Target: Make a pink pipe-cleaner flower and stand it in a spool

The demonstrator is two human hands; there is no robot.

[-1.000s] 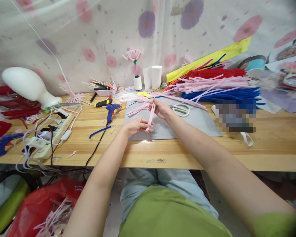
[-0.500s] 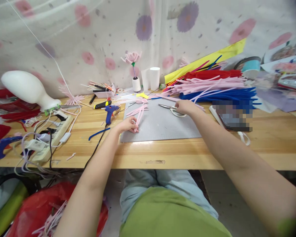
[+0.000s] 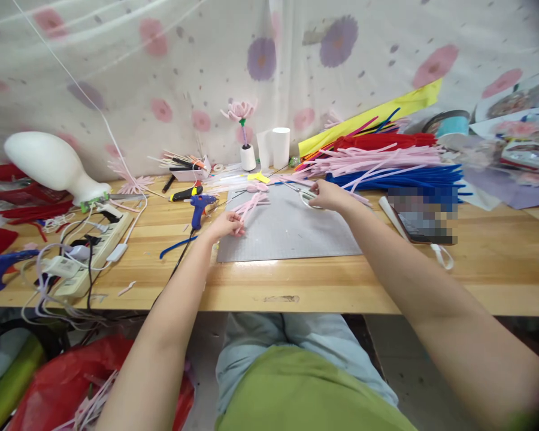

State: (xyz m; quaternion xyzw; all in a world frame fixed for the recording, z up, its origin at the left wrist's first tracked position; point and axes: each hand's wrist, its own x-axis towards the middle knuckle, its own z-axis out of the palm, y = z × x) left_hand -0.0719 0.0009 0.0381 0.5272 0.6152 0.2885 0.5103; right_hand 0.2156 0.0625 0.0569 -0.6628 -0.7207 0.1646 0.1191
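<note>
Pinched in the fingers of my left hand are pink pipe cleaner strips, held over the left part of a grey cutting mat. My right hand grips the handles of a pair of scissors near the mat's back right; the blades point left and back. Beyond the strips, a pink looped petal piece lies at the mat's back edge. My right fingers partly cover the scissor handles.
Left of the mat are a blue glue gun, a utility knife and a power strip with cables. Pink pipe cleaners and blue ones are piled back right, near a phone. A pink flower stands behind.
My right hand has moved left and slightly back with the scissors. My left hand, with the pink strips, has shifted a little left and back.
</note>
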